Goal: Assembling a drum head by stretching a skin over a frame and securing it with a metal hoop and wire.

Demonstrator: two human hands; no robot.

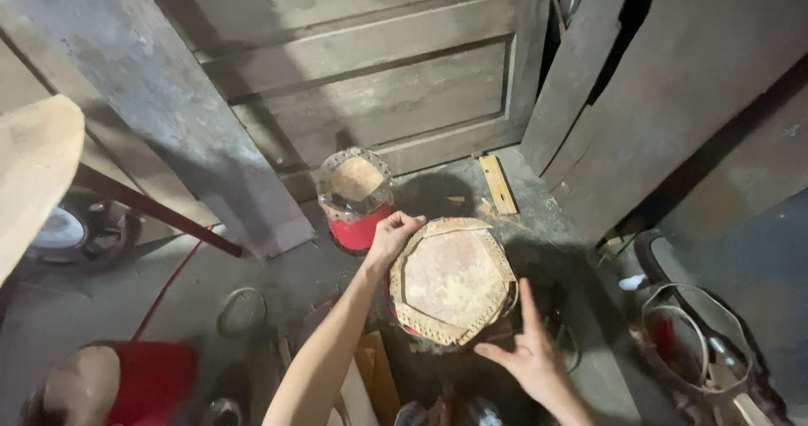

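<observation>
Gripping the far left rim of a red drum (452, 281) with a tan skin stretched over its top, the left hand (390, 236) has its fingers curled over the edge, while the right hand (528, 350) hovers open at the drum's near right side, fingers spread and not clearly touching it. The drum stands on the dusty floor (278, 279) between the two arms. Just beyond it, near a grey wooden door (362, 72), stands a second, smaller red drum (354, 199), with a small wooden strip (498, 184) lying to the right.
</observation>
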